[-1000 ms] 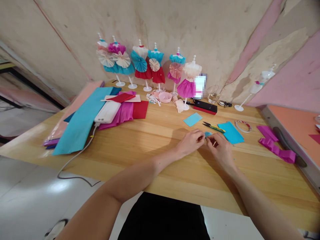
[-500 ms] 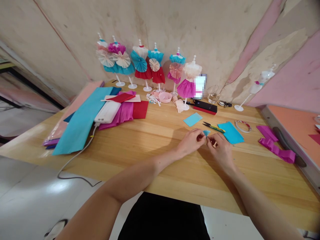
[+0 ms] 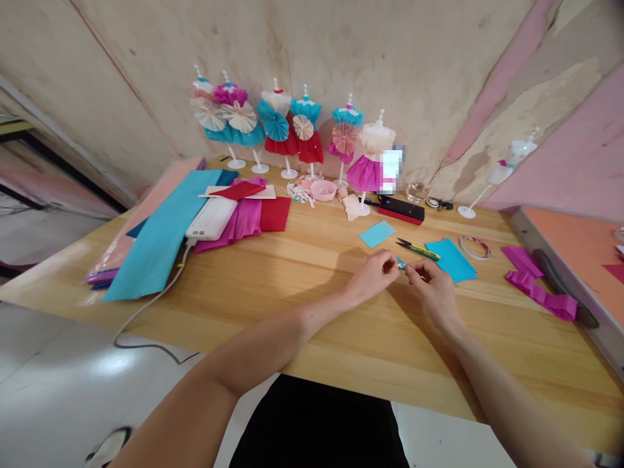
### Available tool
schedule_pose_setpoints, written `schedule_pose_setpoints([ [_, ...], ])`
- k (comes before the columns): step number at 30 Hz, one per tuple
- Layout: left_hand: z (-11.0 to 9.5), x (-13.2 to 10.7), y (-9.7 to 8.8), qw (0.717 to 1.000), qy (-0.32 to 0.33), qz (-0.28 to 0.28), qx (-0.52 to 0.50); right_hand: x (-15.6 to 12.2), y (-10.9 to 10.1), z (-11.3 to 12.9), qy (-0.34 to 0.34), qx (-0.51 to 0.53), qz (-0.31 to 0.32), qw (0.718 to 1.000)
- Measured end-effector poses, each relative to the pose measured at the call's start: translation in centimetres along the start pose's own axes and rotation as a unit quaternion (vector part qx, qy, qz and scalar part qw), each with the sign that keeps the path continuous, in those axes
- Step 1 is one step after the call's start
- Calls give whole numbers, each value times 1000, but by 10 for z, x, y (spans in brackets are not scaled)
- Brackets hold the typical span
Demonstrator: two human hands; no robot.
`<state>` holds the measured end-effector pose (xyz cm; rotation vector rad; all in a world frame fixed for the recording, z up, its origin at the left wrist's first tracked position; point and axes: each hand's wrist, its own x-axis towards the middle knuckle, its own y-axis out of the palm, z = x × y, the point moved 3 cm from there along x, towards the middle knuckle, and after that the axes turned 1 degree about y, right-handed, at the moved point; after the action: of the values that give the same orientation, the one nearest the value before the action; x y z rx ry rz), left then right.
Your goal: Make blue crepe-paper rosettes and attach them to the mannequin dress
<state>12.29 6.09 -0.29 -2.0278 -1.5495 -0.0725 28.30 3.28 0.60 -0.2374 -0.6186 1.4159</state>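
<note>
Between my fingertips is a small piece of blue crepe paper (image 3: 401, 264), partly hidden by my fingers. My left hand (image 3: 374, 273) pinches it from the left. From the right, my right hand (image 3: 431, 286) grips its other edge with thumb and forefinger. Just beyond my right hand lie thread snips (image 3: 418, 249) with yellow-green handles. A folded blue crepe paper piece (image 3: 451, 259) rests to the right of them. Farther back, a light blue paper rectangle (image 3: 377, 234) lies flat on the wooden table (image 3: 292, 286).
Small dress forms (image 3: 305, 130) in crepe-paper outfits line the wall. Left are stacked paper sheets (image 3: 160, 240) and a white power bank (image 3: 211, 219) with a cable. A pink bowl (image 3: 324, 190), glass (image 3: 416, 188), tape ring (image 3: 474, 247) and magenta strip (image 3: 541, 296) also stand around.
The blue paper was fanned upward between my fingertips; now it looks flatter and lower. My right hand has shifted slightly right, while my left hand stays almost in place.
</note>
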Motion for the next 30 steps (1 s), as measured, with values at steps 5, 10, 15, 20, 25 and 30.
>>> schedule_pose_setpoints([
  [5, 2, 2, -3, 1000, -5, -14, 15, 3, 0, -12, 68, 99, 17, 993],
  [10, 6, 4, -8, 999, -17, -29, 17, 6, 1, -23, 103, 203, 16, 974],
  [15, 16, 8, -15, 997, -47, -61, 29, 11, -1, -30, 117, 247, -7, 962],
  [20, 26, 11, -15, 993, -78, -85, 39, 13, -5, -34, 120, 260, -30, 958],
  [25, 29, 30, -52, 986, -60, -136, 79, 12, -9, -31, 115, 283, -36, 952],
  [30, 46, 57, -152, 942, -31, -123, 312, 15, -13, -33, 121, 315, -50, 940],
])
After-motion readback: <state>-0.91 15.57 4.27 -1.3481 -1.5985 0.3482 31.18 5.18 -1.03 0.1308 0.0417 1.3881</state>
